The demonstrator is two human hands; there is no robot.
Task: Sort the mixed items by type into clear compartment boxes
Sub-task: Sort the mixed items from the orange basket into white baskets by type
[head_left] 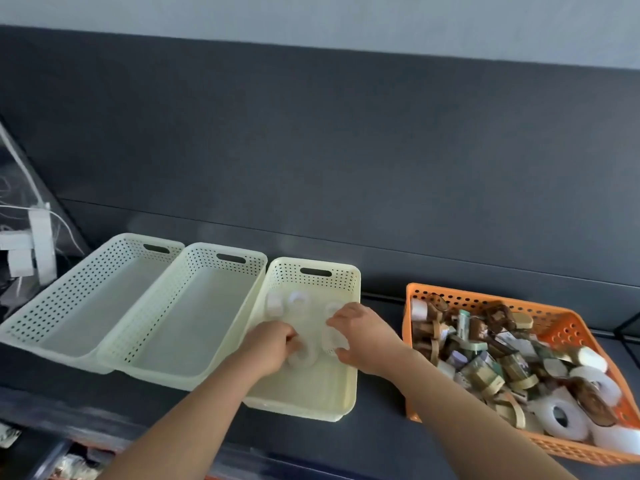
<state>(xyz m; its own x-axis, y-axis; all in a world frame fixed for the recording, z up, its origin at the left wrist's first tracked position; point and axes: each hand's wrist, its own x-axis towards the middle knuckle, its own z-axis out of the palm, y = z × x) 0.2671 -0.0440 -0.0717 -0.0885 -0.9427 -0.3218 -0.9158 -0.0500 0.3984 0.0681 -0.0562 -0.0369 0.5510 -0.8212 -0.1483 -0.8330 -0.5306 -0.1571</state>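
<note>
Three cream perforated baskets stand side by side; the left one [83,299] and the middle one [194,306] hold nothing visible. Both hands reach into the right cream basket [346,393]. My left hand [270,344] grips a white tape roll [304,356] on the basket floor. My right hand [363,336] holds another white roll [332,337] between fingers and thumb. Two more white rolls [298,299] lie near that basket's far end. To the right, an orange basket [568,327] is heaped with mixed tape rolls, brown, patterned and white.
The baskets sit on a dark table against a dark wall panel. White cables and a white plug block [38,244] are at the far left. Loose items show at the bottom left, below the table edge [69,465].
</note>
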